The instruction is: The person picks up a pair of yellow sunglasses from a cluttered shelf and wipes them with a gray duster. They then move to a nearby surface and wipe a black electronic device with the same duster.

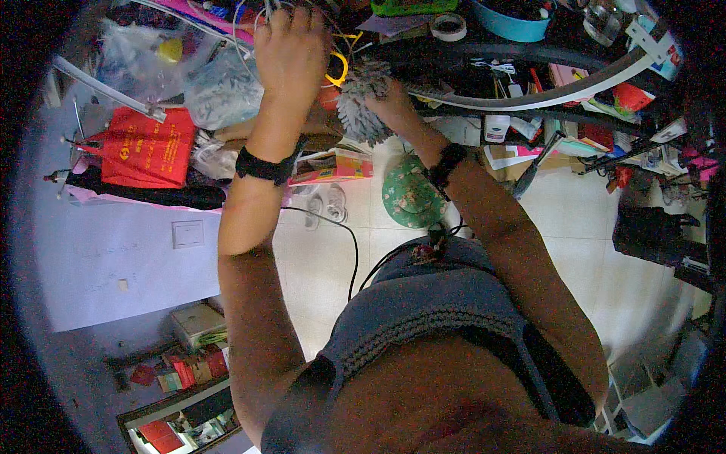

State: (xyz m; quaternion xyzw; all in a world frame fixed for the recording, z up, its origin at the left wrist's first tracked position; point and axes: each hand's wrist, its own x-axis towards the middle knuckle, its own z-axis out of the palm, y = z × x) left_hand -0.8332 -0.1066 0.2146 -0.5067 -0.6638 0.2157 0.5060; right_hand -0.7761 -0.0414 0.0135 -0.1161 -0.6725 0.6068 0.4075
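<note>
My right hand [391,108] grips a grey chenille duster [360,108], whose fluffy strands hang below and left of the fingers. Farther up and to the left, my left hand [295,51] is raised at the top edge with its fingers bent. Thin pale cables [241,34] run beside it. What lies under those fingers is hidden, so I cannot tell if they hold anything. Between the hands a yellow ring-shaped handle [338,69] shows. Each wrist wears a black band.
A curved pale-edged rim [544,97] crosses the right side before crowded shelves. At left hang a red bag [148,147] and clear plastic bags [221,88]. A green floral round stool [411,193], shoes [336,203] and a black cable [354,244] are below. A white tape roll [448,27] lies above.
</note>
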